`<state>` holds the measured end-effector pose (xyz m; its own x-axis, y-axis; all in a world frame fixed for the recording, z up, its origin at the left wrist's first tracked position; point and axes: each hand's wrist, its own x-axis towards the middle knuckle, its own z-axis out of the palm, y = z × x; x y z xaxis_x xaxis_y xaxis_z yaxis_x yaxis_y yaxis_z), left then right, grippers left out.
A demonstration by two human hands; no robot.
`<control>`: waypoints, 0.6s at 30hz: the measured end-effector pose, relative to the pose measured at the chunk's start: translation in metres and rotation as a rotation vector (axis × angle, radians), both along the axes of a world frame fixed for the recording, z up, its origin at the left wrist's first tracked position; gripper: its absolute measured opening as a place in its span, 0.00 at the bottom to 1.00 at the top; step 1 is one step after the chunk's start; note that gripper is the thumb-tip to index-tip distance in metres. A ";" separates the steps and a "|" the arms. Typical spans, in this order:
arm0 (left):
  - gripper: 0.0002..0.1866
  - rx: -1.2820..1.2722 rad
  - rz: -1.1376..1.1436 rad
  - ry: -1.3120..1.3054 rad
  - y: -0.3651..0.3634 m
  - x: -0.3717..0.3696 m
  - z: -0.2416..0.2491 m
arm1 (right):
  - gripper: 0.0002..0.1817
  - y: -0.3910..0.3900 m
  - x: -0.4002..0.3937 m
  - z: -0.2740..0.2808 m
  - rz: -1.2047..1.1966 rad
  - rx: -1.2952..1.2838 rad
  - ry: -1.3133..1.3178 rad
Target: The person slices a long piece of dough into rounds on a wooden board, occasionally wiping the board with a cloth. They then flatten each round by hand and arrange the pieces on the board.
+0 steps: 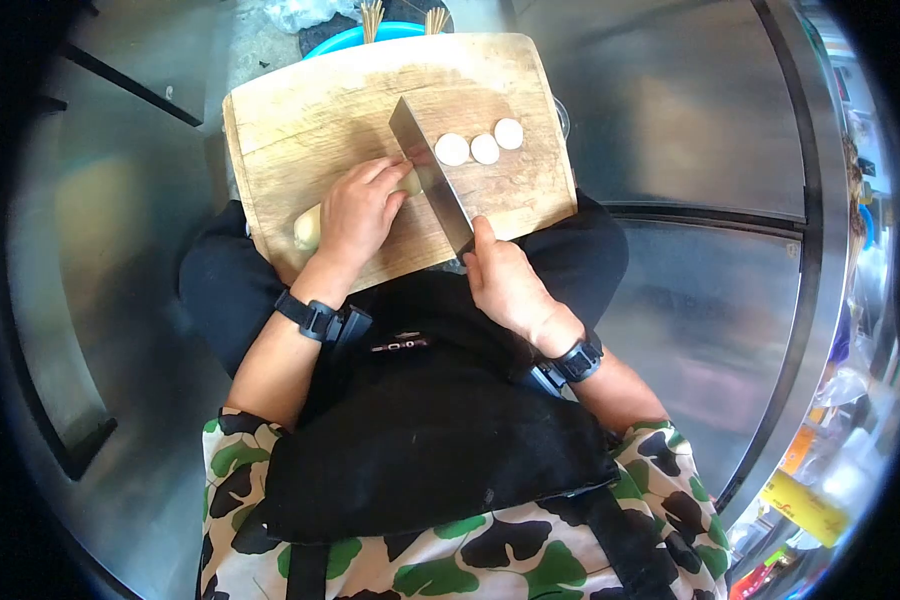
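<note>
My right hand [508, 280] is wrapped round the handle of a cleaver [438, 185]. Its broad blade stands on edge over the wooden cutting board [320, 130], close beside my left fingertips. Under my left hand [361, 205] lies a long, pale, rounded vegetable [308, 228], pressed to the board with bent fingers. Its exact kind is not clear, and my hand hides its middle. To the right of the blade, several white round slices lie in a row, among them a left slice [452, 150] and a right slice [509, 133].
The board rests across my legs. Beyond its far edge is a blue tub [400, 31] with bundles of thin sticks [372, 20] by it. A metal cabinet [690, 330] stands close on the right, another metal surface [130, 250] on the left. Packets [805, 505] crowd the far right.
</note>
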<state>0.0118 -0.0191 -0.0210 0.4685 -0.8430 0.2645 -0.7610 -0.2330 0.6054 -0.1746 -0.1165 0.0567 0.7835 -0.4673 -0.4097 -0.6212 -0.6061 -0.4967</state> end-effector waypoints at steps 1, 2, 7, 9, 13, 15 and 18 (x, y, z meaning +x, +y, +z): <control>0.18 -0.005 -0.002 0.006 -0.001 0.001 0.000 | 0.23 -0.001 0.002 0.001 0.001 0.010 0.004; 0.18 -0.010 -0.006 0.011 -0.001 0.001 0.001 | 0.23 -0.002 0.003 0.002 0.001 0.020 0.008; 0.17 -0.021 0.005 0.080 -0.003 0.002 0.006 | 0.23 -0.006 0.010 -0.006 0.024 0.045 0.038; 0.17 -0.019 0.015 0.079 -0.004 0.003 0.005 | 0.23 -0.008 0.013 -0.011 0.038 0.047 0.027; 0.18 0.002 0.053 0.108 -0.006 0.003 0.003 | 0.20 -0.011 0.023 -0.025 0.072 -0.007 0.019; 0.19 0.003 0.053 0.122 -0.005 0.004 0.002 | 0.18 -0.008 0.032 -0.030 0.078 -0.053 0.032; 0.22 0.045 0.069 0.155 -0.005 0.006 0.001 | 0.15 -0.005 0.041 -0.034 0.071 -0.110 0.025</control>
